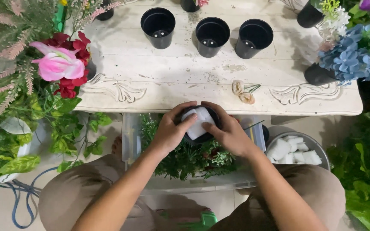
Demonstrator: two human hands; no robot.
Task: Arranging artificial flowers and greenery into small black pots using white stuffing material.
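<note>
A white foam block (198, 123) is being pressed into a small black pot (202, 124) at the frame's centre, just below the table (159, 81) edge. Both the left hand (170, 130) and right hand (228, 132) are grasping the pot, thumbs lying on the foam; the block's long axis is running upper left to lower right.

A florist's or flower-craft work area: a white carved worktop (159, 85) across the upper frame carries empty black plastic pots (212, 36), artificial flowers (58, 64) crowd the left and right edges, and a basin of white foam pieces (294, 152) sits lower right.
</note>
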